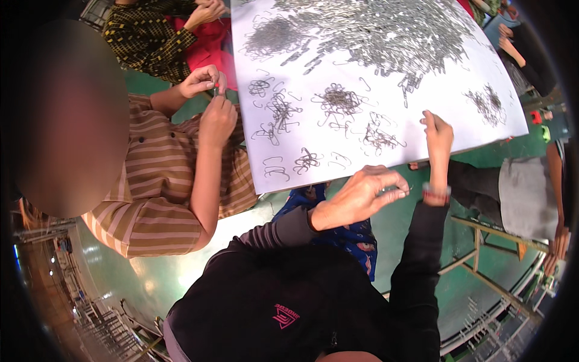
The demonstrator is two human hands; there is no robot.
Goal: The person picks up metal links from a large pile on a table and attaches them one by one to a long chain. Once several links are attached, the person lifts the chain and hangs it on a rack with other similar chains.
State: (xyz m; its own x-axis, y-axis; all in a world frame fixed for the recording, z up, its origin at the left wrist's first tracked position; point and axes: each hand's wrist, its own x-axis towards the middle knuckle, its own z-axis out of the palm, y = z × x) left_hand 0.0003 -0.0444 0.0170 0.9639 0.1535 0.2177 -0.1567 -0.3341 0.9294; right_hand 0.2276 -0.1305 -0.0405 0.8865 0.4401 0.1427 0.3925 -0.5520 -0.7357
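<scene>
My left hand is just off the near edge of the white table. Its thumb and index finger pinch a small metal piece, mostly hidden by the fingers. Over the table's near right part is my right hand, thumb and index fingertip close together and the other fingers curled; what lies between them is too small to see. Nearest to it is a loose cluster of bent wire hooks. More hooks lie in a bunch farther left and in a small pile near the front edge.
A large heap of flat metal pieces covers the far table, beside a dark wire pile. More hooks lie at right. A co-worker in a striped shirt sits close at left, handling something small. A metal frame stands at right.
</scene>
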